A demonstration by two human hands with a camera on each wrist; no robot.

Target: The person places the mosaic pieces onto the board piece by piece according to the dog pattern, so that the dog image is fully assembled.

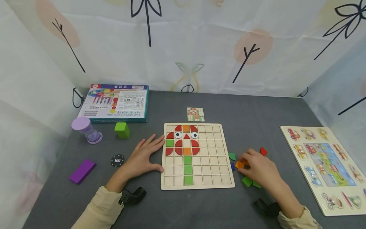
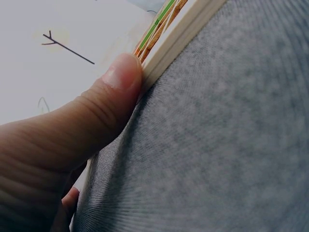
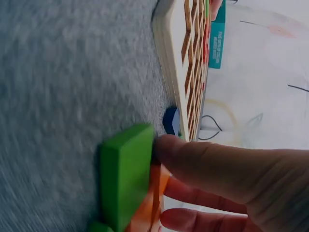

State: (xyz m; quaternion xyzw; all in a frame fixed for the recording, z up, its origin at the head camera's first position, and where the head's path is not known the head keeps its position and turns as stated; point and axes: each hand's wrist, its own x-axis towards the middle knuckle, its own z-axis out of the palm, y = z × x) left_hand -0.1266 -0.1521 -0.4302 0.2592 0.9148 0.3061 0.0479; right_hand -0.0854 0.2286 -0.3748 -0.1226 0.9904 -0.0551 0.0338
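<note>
A wooden grid board lies in the middle, partly filled with red, orange, green and eye tiles. My left hand rests along its left edge with spread fingers; in the left wrist view the thumb touches the board's side. To the right of the board, my right hand pinches at the orange tiles with thumb and fingers. Around it lie green tiles, a blue tile and a red tile. In the right wrist view a green tile stands beside the thumb.
A small pattern card lies behind the board. At the left are a game box, a green cube, a lilac spool-shaped piece, a purple block and a black "100" disc. A picture puzzle board lies far right.
</note>
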